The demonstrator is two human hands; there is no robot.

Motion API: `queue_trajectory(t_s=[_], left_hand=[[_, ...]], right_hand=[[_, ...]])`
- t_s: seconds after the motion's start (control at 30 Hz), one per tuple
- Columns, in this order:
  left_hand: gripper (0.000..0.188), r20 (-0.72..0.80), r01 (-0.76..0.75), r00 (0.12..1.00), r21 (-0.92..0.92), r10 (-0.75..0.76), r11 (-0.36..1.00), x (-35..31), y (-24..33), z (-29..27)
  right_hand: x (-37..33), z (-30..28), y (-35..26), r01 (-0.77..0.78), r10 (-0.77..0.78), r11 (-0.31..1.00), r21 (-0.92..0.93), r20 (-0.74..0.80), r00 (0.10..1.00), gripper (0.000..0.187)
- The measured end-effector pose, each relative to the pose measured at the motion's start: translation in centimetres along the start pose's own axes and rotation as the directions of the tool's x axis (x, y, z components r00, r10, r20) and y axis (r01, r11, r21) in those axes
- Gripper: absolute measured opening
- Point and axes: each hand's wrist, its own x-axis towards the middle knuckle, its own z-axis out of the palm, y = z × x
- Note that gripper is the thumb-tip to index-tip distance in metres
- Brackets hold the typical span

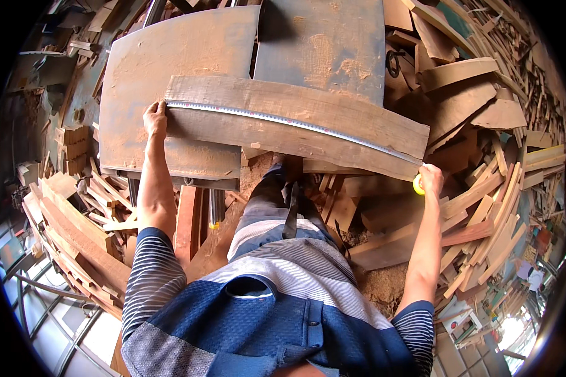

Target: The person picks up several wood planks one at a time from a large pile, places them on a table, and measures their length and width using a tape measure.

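Note:
A long brown wooden plank (pixel 277 129) lies across a rusty metal machine table (pixel 170 56). A metal tape measure blade (pixel 295 122) stretches along the plank from end to end. My left hand (pixel 155 119) presses the blade's tip onto the plank's left end. My right hand (pixel 430 179) grips the yellow tape measure case (pixel 417 185) just past the plank's right end.
Heaps of cut wooden offcuts (pixel 484 207) pile up on the right, and more lie at the left (pixel 75 213). Sawdust (pixel 377 283) covers the floor by my legs. A second metal table slab (pixel 321 44) sits behind the plank.

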Motion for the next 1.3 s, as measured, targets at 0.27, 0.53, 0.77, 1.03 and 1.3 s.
queue_trajectory(t_s=[0.27, 0.53, 0.77, 1.03, 1.3], left_hand=[[0.038, -0.019, -0.053, 0.998, 0.003, 0.053, 0.999, 0.7, -1.2, 0.2], [0.037, -0.079, -0.164, 0.983, 0.058, 0.168, 0.985, -1.1, 0.5, -0.3], [0.039, -0.033, -0.046, 0.998, 0.071, 0.049, 0.996, -2.5, 1.9, -1.6], [0.036, -0.005, -0.158, 0.987, 0.016, 0.159, 0.987, -1.5, 2.0, 0.4], [0.041, 0.005, -0.059, 0.998, 0.033, 0.059, 0.998, 2.3, -2.7, -1.2]], right_hand=[[0.7, 0.2, 0.4, 0.005, -0.005, 1.0, -0.005, 0.01, 1.0, 0.025], [0.7, 0.6, 0.5, 0.034, -0.034, 0.999, 0.022, -0.007, 0.999, 0.025], [0.2, 0.8, -0.1, 0.083, -0.083, 0.996, 0.009, -0.008, 0.997, 0.029], [0.3, 0.4, 1.9, -0.025, 0.025, 0.996, 0.088, -0.001, 1.0, 0.021], [-0.8, 0.6, -0.7, 0.012, -0.015, 0.98, -0.2, -0.011, 1.0, 0.024]])
